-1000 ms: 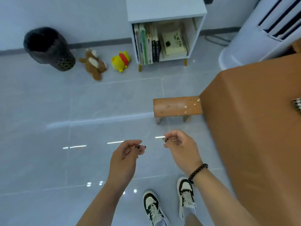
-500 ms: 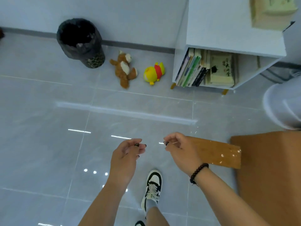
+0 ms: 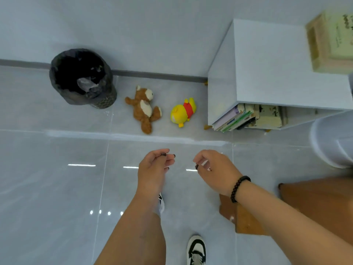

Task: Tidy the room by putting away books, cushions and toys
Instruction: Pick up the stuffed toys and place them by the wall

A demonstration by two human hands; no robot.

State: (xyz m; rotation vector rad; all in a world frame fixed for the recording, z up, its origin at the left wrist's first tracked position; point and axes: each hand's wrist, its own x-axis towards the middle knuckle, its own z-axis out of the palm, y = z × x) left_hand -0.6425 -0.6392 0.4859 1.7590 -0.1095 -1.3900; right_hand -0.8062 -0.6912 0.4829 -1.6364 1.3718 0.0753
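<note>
A brown and white teddy bear (image 3: 144, 109) lies on the grey tiled floor near the wall. To its right lies a yellow plush toy in a red shirt (image 3: 182, 112). A white cabinet (image 3: 267, 66) stands at the right, with several books (image 3: 248, 117) in its lower shelf. My left hand (image 3: 152, 169) and my right hand (image 3: 214, 169) hang in front of me above the floor, fingers loosely curled, holding nothing. Both are well short of the toys.
A black bin with a dark liner (image 3: 82, 79) stands by the wall left of the bear. A yellowish box (image 3: 332, 39) rests on the cabinet top. A low wooden stool (image 3: 242, 220) and a brown surface (image 3: 321, 203) are at my right. A white rounded appliance (image 3: 334, 142) stands beyond.
I have walked forward and turned left; the toys, bin and cabinet are nearer and larger, and the stool has slipped under my right arm. Both hands keep their loose curled pose.
</note>
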